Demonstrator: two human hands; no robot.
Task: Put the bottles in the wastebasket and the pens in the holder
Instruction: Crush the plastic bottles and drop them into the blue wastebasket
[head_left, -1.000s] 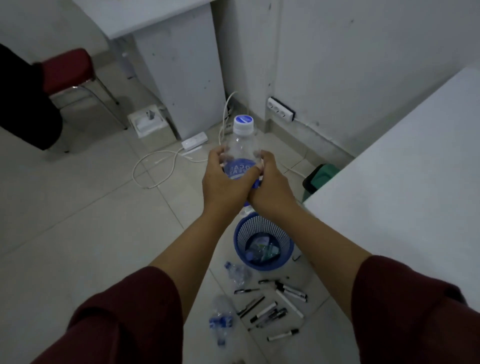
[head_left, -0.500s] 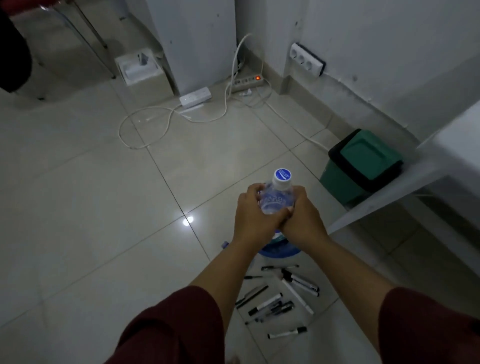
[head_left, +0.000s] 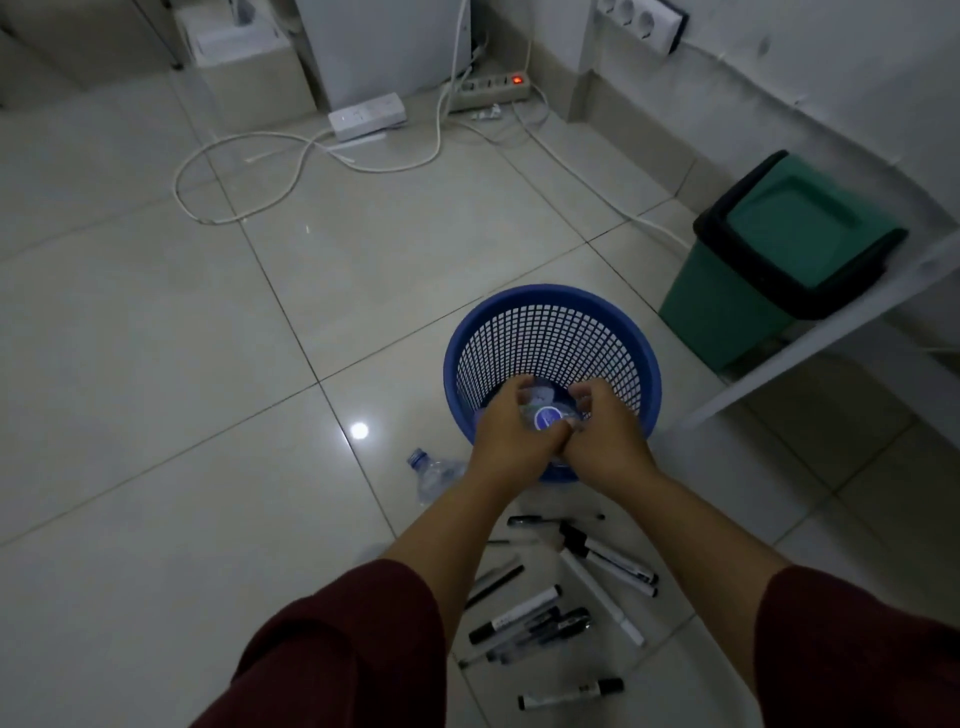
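Bottle came down w/ both hands, held in their grip, now over the basket (pens below untouched).

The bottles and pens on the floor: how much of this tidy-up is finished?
Early on. Both hands, left hand and right hand, hold a capped bottle over the blue wastebasket; what already lies inside is hidden. One crushed bottle remains on the tiles. The pens and markers lie scattered, and no holder is in view.
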